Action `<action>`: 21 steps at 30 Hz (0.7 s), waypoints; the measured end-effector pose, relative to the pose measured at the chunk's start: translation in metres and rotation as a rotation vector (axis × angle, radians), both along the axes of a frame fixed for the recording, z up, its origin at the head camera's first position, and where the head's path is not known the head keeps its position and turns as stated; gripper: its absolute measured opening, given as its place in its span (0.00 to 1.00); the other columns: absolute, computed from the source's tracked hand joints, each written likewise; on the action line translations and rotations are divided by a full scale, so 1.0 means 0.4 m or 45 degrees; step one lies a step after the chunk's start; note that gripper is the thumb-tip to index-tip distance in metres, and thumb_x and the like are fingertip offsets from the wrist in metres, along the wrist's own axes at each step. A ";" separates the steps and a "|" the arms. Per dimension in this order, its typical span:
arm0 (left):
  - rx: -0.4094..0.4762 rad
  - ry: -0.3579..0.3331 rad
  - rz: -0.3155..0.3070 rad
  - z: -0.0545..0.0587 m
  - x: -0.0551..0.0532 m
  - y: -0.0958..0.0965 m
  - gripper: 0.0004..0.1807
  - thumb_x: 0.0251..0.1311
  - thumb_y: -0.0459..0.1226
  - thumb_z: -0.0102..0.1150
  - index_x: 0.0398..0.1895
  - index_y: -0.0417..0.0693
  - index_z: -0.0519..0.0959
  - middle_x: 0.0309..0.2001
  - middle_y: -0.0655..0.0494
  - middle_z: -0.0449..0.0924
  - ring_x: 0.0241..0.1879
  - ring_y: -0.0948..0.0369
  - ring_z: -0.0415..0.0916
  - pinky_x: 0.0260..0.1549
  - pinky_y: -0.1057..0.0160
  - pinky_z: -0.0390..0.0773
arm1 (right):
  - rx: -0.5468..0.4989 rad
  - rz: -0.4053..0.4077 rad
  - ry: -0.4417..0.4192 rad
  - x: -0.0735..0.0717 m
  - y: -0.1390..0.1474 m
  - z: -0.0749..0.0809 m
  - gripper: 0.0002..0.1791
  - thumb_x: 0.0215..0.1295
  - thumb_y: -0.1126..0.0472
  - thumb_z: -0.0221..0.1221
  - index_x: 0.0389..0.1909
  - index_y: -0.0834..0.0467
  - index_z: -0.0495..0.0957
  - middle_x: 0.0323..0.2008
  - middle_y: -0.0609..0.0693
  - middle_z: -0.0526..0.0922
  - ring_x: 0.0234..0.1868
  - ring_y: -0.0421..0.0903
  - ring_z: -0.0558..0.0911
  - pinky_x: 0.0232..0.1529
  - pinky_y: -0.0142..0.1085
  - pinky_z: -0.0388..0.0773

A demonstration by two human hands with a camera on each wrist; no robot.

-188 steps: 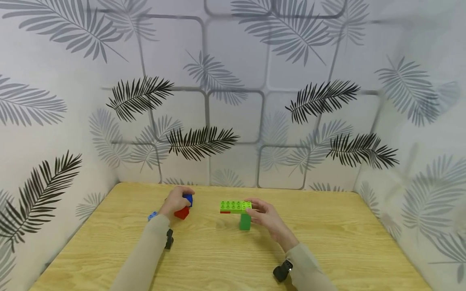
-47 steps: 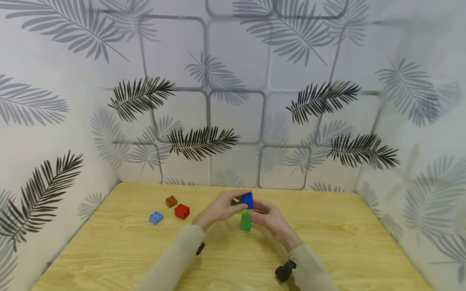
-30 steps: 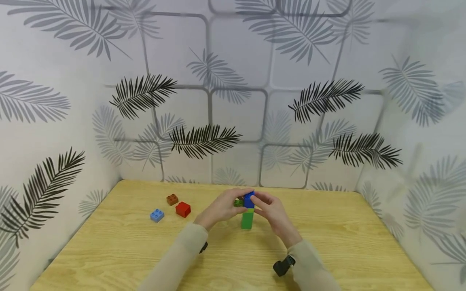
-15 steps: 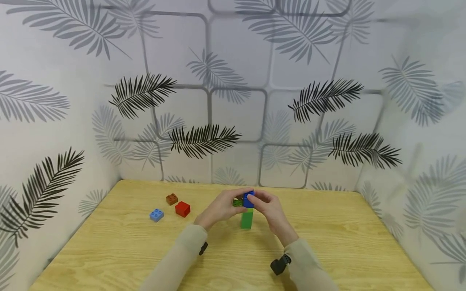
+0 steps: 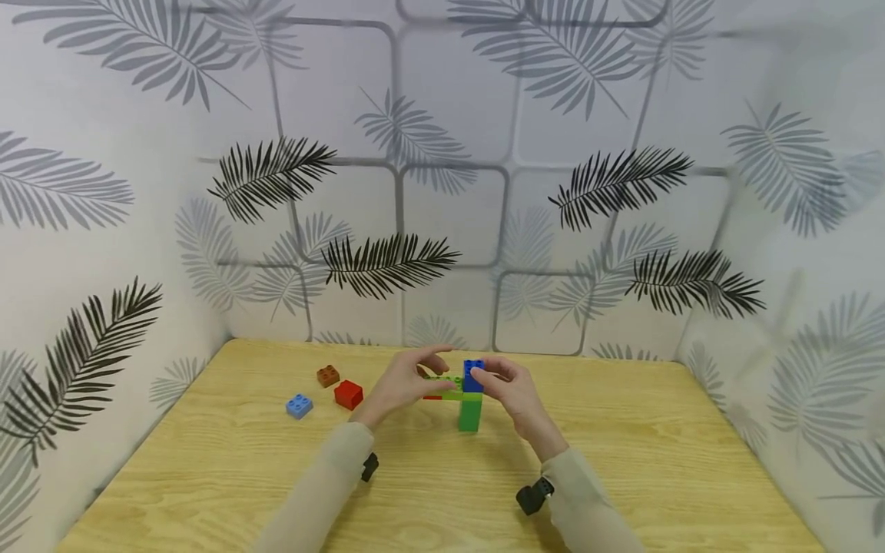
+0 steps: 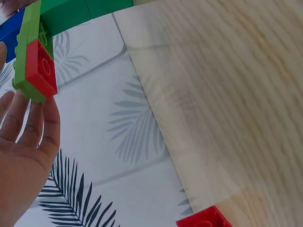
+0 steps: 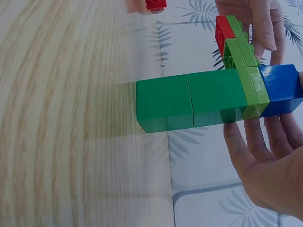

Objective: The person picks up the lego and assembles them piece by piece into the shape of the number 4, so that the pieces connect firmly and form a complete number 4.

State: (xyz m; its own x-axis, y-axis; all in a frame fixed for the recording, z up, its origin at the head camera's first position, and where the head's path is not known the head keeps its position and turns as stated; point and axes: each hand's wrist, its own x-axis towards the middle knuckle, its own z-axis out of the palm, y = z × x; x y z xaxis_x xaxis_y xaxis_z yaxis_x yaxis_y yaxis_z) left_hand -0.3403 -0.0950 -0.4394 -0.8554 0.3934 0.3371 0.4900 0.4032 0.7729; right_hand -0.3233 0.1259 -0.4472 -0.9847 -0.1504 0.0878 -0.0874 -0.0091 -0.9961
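Observation:
A tower of two green bricks (image 7: 189, 101) stands upright on the table, with lime green plates (image 7: 242, 64) layered across its top and reaching out to the left. Under their far end sits a red brick (image 6: 40, 68). On top of the tower is a blue brick (image 5: 472, 386), seated over the plates in the right wrist view (image 7: 281, 90). My right hand (image 5: 517, 393) pinches this blue brick, thumb in front and fingers behind. My left hand (image 5: 401, 382) is spread around the overhanging end of the plates, its fingertips close to that end in the left wrist view.
Loose on the left of the wooden table (image 5: 442, 491) lie a red brick (image 5: 349, 395), a light blue brick (image 5: 299, 406) and a brown brick (image 5: 328, 375). A leaf-patterned backdrop (image 5: 449, 215) rises behind the table's back edge.
The left hand brought the blue brick from the left onto the tower, then released it and drew back left, uncovering the plates. My right hand moved from the plates up to the blue brick.

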 end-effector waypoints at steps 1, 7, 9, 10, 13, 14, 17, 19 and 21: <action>0.007 0.000 0.007 0.001 0.001 -0.004 0.30 0.56 0.41 0.71 0.64 0.51 0.75 0.43 0.53 0.84 0.45 0.57 0.80 0.47 0.57 0.79 | 0.008 0.005 0.009 0.001 0.001 0.000 0.22 0.66 0.57 0.63 0.57 0.63 0.77 0.49 0.54 0.82 0.49 0.46 0.82 0.63 0.56 0.71; 0.007 0.035 0.073 0.000 0.009 -0.038 0.19 0.60 0.43 0.67 0.55 0.54 0.81 0.39 0.59 0.85 0.40 0.61 0.80 0.41 0.62 0.79 | 0.039 0.046 0.071 0.001 0.002 0.001 0.23 0.68 0.57 0.61 0.61 0.60 0.75 0.54 0.58 0.78 0.52 0.48 0.80 0.61 0.53 0.73; -0.001 0.034 0.083 -0.002 0.013 -0.055 0.16 0.61 0.44 0.66 0.52 0.55 0.82 0.39 0.60 0.85 0.40 0.62 0.80 0.40 0.62 0.79 | 0.047 0.051 0.073 0.000 0.001 0.001 0.22 0.68 0.58 0.62 0.60 0.61 0.76 0.54 0.59 0.79 0.52 0.48 0.80 0.61 0.50 0.74; -0.004 0.025 0.082 -0.004 0.015 -0.065 0.15 0.62 0.44 0.65 0.52 0.55 0.82 0.39 0.60 0.85 0.40 0.62 0.80 0.41 0.62 0.79 | 0.057 0.050 0.070 0.000 0.000 0.001 0.22 0.67 0.57 0.62 0.60 0.61 0.76 0.54 0.58 0.80 0.52 0.47 0.80 0.61 0.49 0.74; -0.021 -0.007 0.088 -0.012 0.019 -0.097 0.15 0.64 0.45 0.63 0.53 0.55 0.82 0.42 0.59 0.85 0.43 0.61 0.80 0.42 0.60 0.78 | 0.084 0.051 0.068 0.001 0.000 0.002 0.23 0.67 0.57 0.62 0.60 0.61 0.77 0.54 0.56 0.80 0.60 0.49 0.76 0.64 0.47 0.73; -0.026 -0.020 0.094 -0.015 0.018 -0.108 0.15 0.64 0.45 0.62 0.53 0.55 0.81 0.43 0.58 0.85 0.44 0.61 0.80 0.43 0.59 0.78 | 0.095 0.052 0.070 0.000 0.000 0.002 0.23 0.67 0.57 0.62 0.60 0.60 0.77 0.55 0.55 0.81 0.62 0.49 0.75 0.64 0.46 0.72; -0.047 -0.054 0.115 -0.018 0.014 -0.142 0.15 0.65 0.44 0.61 0.53 0.54 0.81 0.46 0.57 0.84 0.47 0.58 0.79 0.46 0.57 0.78 | 0.109 0.050 0.074 -0.004 0.004 0.004 0.22 0.67 0.56 0.62 0.60 0.59 0.78 0.53 0.54 0.81 0.64 0.49 0.74 0.65 0.47 0.72; -0.063 -0.070 0.134 -0.017 0.009 -0.165 0.15 0.65 0.43 0.62 0.53 0.53 0.82 0.47 0.56 0.84 0.49 0.57 0.79 0.47 0.56 0.79 | 0.119 0.054 0.075 -0.008 0.007 0.006 0.22 0.67 0.56 0.62 0.59 0.58 0.78 0.51 0.53 0.82 0.59 0.48 0.77 0.64 0.47 0.72; -0.072 -0.089 0.149 -0.015 0.005 -0.188 0.15 0.64 0.42 0.63 0.53 0.50 0.82 0.48 0.54 0.83 0.51 0.55 0.78 0.49 0.54 0.79 | 0.126 0.059 0.068 -0.011 0.010 0.006 0.22 0.67 0.56 0.63 0.59 0.58 0.78 0.50 0.53 0.83 0.53 0.45 0.80 0.63 0.48 0.73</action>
State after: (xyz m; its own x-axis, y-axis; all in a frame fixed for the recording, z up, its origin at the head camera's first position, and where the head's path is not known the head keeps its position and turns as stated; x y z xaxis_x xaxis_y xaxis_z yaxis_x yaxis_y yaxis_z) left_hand -0.3382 -0.1700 -0.4455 -0.9173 0.3059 0.2549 0.3824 0.4982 0.7781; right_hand -0.3276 0.1301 -0.4447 -0.9708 -0.2064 0.1225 -0.1422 0.0836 -0.9863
